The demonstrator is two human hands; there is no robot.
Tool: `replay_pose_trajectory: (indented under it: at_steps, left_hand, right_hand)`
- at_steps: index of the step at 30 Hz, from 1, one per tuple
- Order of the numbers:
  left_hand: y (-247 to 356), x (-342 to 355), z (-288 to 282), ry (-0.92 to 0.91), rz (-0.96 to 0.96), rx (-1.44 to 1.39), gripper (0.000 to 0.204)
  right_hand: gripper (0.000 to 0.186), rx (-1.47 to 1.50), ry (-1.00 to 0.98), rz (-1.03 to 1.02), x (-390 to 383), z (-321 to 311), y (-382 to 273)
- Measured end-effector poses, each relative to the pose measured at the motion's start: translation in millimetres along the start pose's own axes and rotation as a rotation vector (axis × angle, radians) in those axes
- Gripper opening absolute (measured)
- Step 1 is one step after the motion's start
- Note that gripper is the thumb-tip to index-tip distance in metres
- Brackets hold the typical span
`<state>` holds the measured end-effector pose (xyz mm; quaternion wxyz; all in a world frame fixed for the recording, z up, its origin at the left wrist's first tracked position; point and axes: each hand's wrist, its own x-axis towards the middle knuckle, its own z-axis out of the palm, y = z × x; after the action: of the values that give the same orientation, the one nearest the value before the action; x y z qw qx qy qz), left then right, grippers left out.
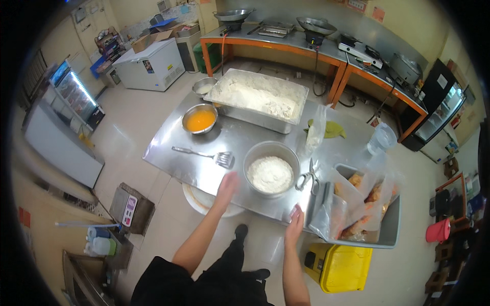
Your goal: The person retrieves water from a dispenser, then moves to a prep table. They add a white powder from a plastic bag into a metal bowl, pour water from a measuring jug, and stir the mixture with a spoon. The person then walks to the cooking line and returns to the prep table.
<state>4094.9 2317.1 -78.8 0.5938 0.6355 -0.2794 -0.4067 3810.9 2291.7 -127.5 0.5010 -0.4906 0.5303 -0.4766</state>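
My left hand [228, 186] is over the near edge of the steel table [163, 148], below a slotted turner [223, 159] that lies flat. It looks empty, its fingers stretched out and slightly blurred. At the same edge, my right hand [295, 221] has its fingers extended, with nothing visible in it. Between and beyond the hands stands a metal pot [250, 149] with white flour [270, 174] in it. Scissors [310, 179] lie right of the pot, apart from my right hand. A steel bowl [187, 118] of orange liquid [200, 120] sits farther left.
A deep steel pan [245, 116] of flour stands at the back. On the right, a grey tub [389, 229] holds plastic bags of orange-coated food [374, 196]. A plastic bag [317, 130], green cloth [334, 129] and clear container [382, 137] lie beyond. A yellow bin [347, 268] is below.
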Motion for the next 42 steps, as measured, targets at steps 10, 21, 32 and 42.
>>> replay_pose_trajectory:
  at_steps: [10,21,32,42]
  left_hand:
    - [-1.3,125.5,44.0,-0.103,0.033,0.048,0.051]
    - [2.8,131.6,41.0,-0.045,0.008,0.058,0.046]
    - [1.9,112.3,39.4,-0.036,0.083,-0.021,0.042]
    - [3.2,77.3,28.9,0.01,0.042,0.026,0.042]
  right_hand:
    - [0.057,-0.106,0.067,0.031,108.7,80.3,-5.9]
    - [0.049,0.061,0.206,0.127,151.2,90.2,19.2]
    - [0.05,0.031,0.066,0.096,146.1,88.5,-20.6]
    - [0.049,0.191,0.041,0.109,69.6,87.4,-35.6]
